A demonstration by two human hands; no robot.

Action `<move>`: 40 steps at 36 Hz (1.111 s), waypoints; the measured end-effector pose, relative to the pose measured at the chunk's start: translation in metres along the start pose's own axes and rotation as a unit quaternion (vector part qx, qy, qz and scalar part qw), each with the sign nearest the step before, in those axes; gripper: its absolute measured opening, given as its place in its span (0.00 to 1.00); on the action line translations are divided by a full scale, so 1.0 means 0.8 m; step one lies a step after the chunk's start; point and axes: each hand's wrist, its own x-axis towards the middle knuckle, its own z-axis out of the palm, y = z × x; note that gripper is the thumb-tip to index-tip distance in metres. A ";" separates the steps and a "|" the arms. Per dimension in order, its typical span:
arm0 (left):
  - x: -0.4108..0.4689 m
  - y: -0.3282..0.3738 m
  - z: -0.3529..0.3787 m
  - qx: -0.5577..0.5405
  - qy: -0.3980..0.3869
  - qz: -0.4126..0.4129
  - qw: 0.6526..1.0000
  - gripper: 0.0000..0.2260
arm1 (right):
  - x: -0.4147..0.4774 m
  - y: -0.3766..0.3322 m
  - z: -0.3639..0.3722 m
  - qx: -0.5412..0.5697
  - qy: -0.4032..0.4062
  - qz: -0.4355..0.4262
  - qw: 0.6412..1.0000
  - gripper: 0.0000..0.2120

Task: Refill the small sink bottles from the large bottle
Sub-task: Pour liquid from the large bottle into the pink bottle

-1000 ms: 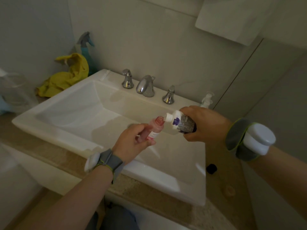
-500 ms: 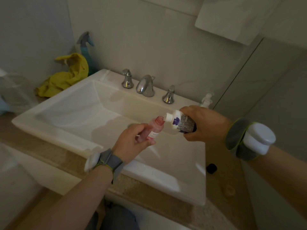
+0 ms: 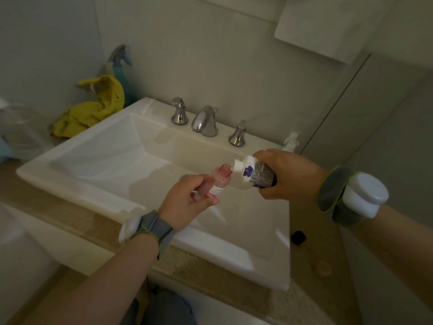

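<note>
Over the white sink (image 3: 98,174), my left hand (image 3: 187,202) grips a small pink bottle (image 3: 216,181), tilted with its open neck up and to the right. My right hand (image 3: 288,174) holds the large white bottle (image 3: 254,175) with a purple label, tipped sideways. Its white spout touches the pink bottle's mouth. Behind my right hand, at the sink's back right corner, stands a small clear pump bottle (image 3: 291,140), partly hidden.
A chrome faucet (image 3: 205,120) with two handles sits on the sink's back rim. A small black cap (image 3: 298,237) lies on the beige counter right of the sink. A yellow cloth (image 3: 93,109) and a teal spray bottle (image 3: 121,71) are at the back left.
</note>
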 end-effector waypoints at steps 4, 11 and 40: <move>-0.001 0.002 0.000 -0.001 -0.001 -0.002 1.000 0.20 | 0.000 0.001 0.000 0.000 0.001 -0.002 1.000 0.26; -0.001 0.005 -0.001 -0.010 -0.002 0.003 1.000 0.20 | 0.001 0.002 0.001 -0.007 0.000 -0.002 1.000 0.26; -0.001 0.002 -0.002 0.001 -0.012 0.015 1.000 0.19 | 0.001 0.000 0.000 -0.007 -0.003 0.000 1.000 0.25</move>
